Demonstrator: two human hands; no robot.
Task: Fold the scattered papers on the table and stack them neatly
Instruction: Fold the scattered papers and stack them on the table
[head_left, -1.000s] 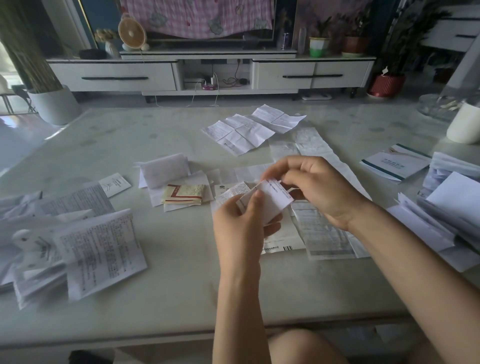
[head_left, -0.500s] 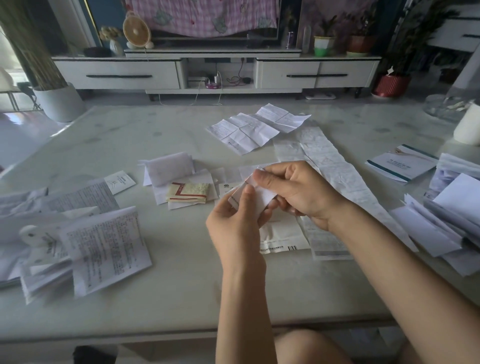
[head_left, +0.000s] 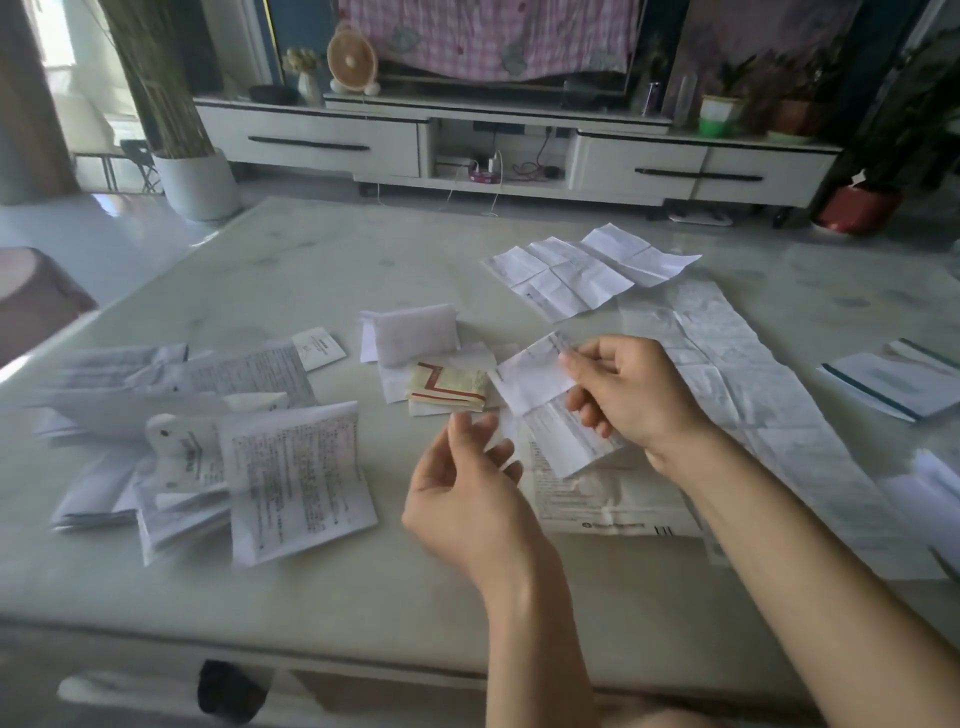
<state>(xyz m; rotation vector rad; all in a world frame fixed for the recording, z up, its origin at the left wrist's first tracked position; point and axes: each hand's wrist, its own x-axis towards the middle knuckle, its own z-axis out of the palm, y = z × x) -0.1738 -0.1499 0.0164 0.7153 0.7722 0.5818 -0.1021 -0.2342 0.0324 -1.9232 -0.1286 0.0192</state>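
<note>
Over marble table, right hand pinches creased slip — left hand slack

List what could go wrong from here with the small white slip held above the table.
1. Only the right hand pinches the small white printed paper slip, near its upper edge. The left hand is open beside it, so the lower flap may spring unfolded.
2. The folded yellow-and-red leaflet lies on loose white sheets close by. Setting the slip there could shift that small pile.
</note>
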